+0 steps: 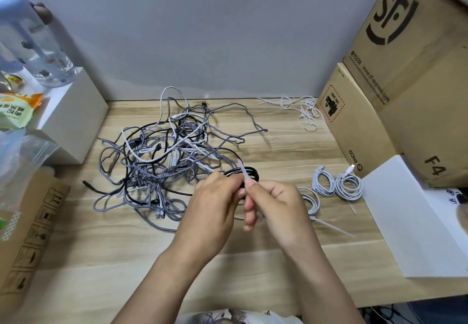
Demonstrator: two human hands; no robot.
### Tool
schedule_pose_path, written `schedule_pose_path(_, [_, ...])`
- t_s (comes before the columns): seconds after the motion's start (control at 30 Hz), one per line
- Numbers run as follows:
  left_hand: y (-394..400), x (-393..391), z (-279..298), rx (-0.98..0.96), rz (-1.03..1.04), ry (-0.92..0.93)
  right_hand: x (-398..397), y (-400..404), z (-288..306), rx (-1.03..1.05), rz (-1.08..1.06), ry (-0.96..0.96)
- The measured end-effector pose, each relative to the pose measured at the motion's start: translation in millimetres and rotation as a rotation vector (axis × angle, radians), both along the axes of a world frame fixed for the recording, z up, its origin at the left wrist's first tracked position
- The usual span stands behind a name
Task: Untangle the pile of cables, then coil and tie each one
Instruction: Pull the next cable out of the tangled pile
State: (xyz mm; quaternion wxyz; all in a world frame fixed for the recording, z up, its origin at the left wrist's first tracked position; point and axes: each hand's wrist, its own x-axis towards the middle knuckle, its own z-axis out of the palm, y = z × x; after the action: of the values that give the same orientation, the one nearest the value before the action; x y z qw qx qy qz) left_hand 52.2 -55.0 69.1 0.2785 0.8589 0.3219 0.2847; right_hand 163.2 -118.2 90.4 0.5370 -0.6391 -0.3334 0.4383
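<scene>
Both hands on one job: left hand (215, 197) grips black coiled cable (249, 172), right hand (274, 200) pinches white zip tie (243, 170) around it. Three white coils (348, 186) lie right; tangled pile (164, 156) left.

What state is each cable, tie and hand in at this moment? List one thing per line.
Black coiled cable: coiled, held in both hands, not yet tied.
White plastic zip tie: pinched at the coil, tail sticking up.
Tangled pile of grey, black and white cables: still knotted.
Three white coiled cables: coiled, lying at right.
Spare white zip ties: loose heap by the box.
Left hand: gripping the coil.
Right hand: pinching the tie.
</scene>
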Motion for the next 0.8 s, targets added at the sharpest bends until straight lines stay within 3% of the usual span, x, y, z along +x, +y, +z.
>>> schedule_pose_path(0.07, [1.9,-4.5,-4.9,-0.024,-0.01,-0.005,5.1,-0.2,-1.0,-0.047,-0.006,-0.527])
schedule_pose_path(0.1, [1.3,-5.9,-6.9,-0.044,-0.012,-0.018,7.7,0.4,-1.8,-0.024,-0.065,-0.681])
schedule_pose_path(0.17, [1.7,-6.9,-7.3,-0.077,-0.037,-0.047,12.7,5.5,0.0,0.064,-0.139,-0.719])
schedule_pose_path(0.37, [-1.3,-4.4,-8.1,-0.113,-0.045,-0.112,26.0,22.6,-4.1,0.176,0.078,-0.311])
schedule_pose_path(0.47, [-3.1,-3.2,-17.1,-0.17,-0.051,-0.133,19.0,24.6,-6.1,0.233,0.044,-0.281])
schedule_pose_path(0.53, [-9.9,0.6,-28.8,-0.218,-0.084,-0.086,17.1,25.3,3.4,0.31,-0.023,-0.157])
schedule_pose_path(0.67, [-11.3,6.5,-32.6,-0.619,-0.126,-0.286,8.3,14.2,36.2,0.512,0.008,0.02])
schedule_pose_path(0.8, [-1.0,12.9,-23.1,-0.76,-0.105,-0.452,-5.3,9.8,40.1,0.6,0.049,0.228])
